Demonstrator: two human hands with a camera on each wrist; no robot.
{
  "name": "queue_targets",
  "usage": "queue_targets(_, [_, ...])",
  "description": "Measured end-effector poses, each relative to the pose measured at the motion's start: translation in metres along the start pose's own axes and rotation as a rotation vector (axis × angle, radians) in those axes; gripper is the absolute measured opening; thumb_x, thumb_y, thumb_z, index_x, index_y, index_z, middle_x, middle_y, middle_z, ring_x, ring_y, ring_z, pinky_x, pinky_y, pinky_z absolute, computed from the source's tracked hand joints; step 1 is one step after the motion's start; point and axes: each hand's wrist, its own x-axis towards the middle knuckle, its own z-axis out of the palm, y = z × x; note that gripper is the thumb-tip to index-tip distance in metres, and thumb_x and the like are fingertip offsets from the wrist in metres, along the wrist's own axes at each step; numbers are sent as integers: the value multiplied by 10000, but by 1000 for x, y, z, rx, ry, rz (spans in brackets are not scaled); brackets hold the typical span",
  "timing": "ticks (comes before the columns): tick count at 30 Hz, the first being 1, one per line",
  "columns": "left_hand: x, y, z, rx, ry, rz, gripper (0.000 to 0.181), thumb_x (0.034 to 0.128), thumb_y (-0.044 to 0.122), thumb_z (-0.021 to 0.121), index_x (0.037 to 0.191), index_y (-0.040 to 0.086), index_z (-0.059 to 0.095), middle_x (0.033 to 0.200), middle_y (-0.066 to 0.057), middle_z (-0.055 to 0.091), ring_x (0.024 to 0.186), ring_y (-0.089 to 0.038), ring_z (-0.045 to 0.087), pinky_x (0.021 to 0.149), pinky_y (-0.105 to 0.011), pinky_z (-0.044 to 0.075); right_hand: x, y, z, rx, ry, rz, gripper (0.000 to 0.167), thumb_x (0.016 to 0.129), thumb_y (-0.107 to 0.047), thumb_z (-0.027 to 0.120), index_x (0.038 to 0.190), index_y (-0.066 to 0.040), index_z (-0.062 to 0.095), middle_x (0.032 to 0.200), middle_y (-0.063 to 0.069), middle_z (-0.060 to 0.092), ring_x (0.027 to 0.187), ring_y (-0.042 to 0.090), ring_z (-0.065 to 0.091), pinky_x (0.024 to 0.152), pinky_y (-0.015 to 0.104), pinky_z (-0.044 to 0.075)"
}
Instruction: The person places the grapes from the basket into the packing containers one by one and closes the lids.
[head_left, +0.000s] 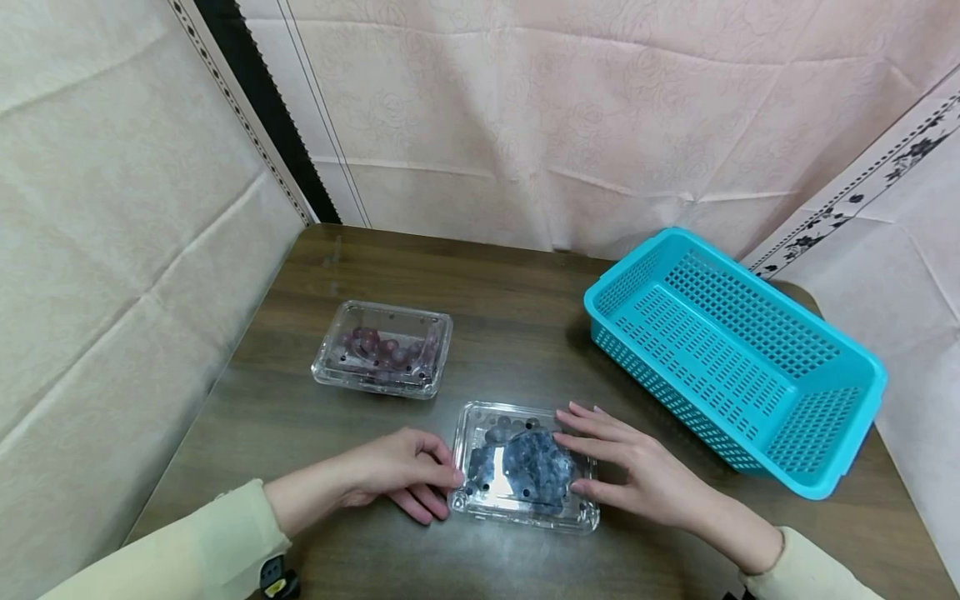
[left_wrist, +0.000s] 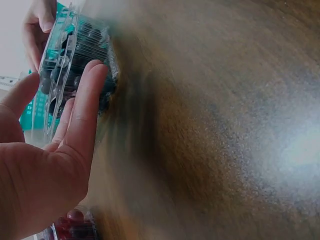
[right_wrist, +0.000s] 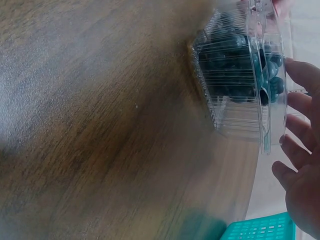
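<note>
A clear plastic clamshell box (head_left: 517, 500) of dark round fruit (right_wrist: 227, 65) lies on the table in front of me, its lid down. My left hand (head_left: 412, 477) is at the box's left edge. In the left wrist view, its fingers (left_wrist: 86, 112) extend along the box's side, with the thumb held apart from them. From the right, my right hand (head_left: 637, 467) reaches over the lid with fingers spread and nearly straight. Its fingertips (right_wrist: 295, 67) are at the lid's right part; whether all of them touch cannot be told.
Behind and left stands another clear clamshell box (head_left: 382, 379) with red round fruit (head_left: 382, 346). A turquoise perforated plastic basket (head_left: 675, 408) occupies the table's right side. Pale patterned cloth (head_left: 480, 125) hangs around the wooden table (head_left: 315, 433).
</note>
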Motion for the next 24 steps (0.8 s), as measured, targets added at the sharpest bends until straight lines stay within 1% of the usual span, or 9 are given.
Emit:
queue_targets(4, [-2, 0, 2, 15, 3, 5, 260, 963, 151, 799, 1087, -1, 628, 976, -174, 761, 858, -342, 795, 733, -453, 689, 2, 0, -1, -4, -5, 4, 557, 984, -410, 788, 1506, -302, 628, 1648, -7, 495, 1537, 367, 413, 1250, 509, 317])
queue_targets(6, [-3, 0, 4, 25, 6, 10, 251, 959, 148, 804, 1071, 8, 628, 968, -164, 769, 849, -335, 794, 726, -450, 689, 2, 0, -1, -6, -5, 5, 556, 983, -409, 789, 1505, -302, 630, 1648, -6, 496, 1536, 368, 414, 1243, 516, 325])
queue_targets(8, [-3, 0, 5, 29, 9, 12, 240, 960, 145, 803, 1053, 15, 625, 962, -157, 775, 839, -328, 795, 717, -442, 690, 3, 0, -1, -4, 1, -2, 558, 981, -402, 794, 1503, -295, 632, 1646, -4, 497, 1537, 364, 415, 1258, 472, 307])
queue_targets(12, [-3, 1, 7, 25, 15, 12, 225, 961, 134, 798, 1019, 24, 611, 953, -156, 778, 825, -326, 797, 702, -425, 690, 2, -1, 0, -1, 29, -20, 569, 976, -380, 804, 1506, -265, 632, 1643, -9, 500, 1548, 311, 408, 1273, 300, 228])
queue_targets(14, [-2, 0, 7, 20, 18, 11, 227, 959, 129, 798, 1008, 29, 600, 953, -158, 779, 820, -327, 798, 697, -420, 689, 0, -1, 1, 0, 50, -33, 586, 971, -364, 811, 1512, -231, 628, 1640, 7, 504, 1549, 288, 409, 1265, 254, 213])
queue_targets(16, [-2, 0, 8, 17, 20, 10, 230, 956, 127, 799, 1002, 34, 593, 948, -159, 778, 813, -324, 798, 691, -415, 689, -2, -2, 1, -2, 75, -28, 607, 968, -355, 817, 1522, -211, 617, 1633, 19, 514, 1541, 264, 424, 1250, 216, 220])
queue_targets(20, [-1, -1, 9, 13, 21, 10, 229, 954, 127, 799, 998, 38, 593, 938, -159, 778, 797, -305, 797, 681, -403, 688, -9, -1, -2, 3, 140, 5, 647, 953, -291, 838, 1542, -189, 590, 1606, 30, 545, 1485, 245, 502, 1211, 148, 272])
queue_targets(22, [-1, -1, 9, 10, 21, 13, 227, 954, 127, 799, 996, 38, 595, 935, -163, 777, 791, -295, 795, 680, -398, 688, -14, 0, -4, 7, 182, 32, 650, 944, -241, 847, 1539, -194, 588, 1569, 12, 581, 1428, 224, 558, 1175, 119, 335])
queue_targets(24, [-2, -1, 9, 8, 20, 18, 225, 953, 123, 800, 994, 35, 597, 937, -169, 780, 789, -291, 795, 683, -397, 688, -19, 1, -6, 36, 215, 53, 621, 935, -183, 851, 1507, -174, 608, 1496, -1, 632, 1336, 198, 626, 1116, 134, 442])
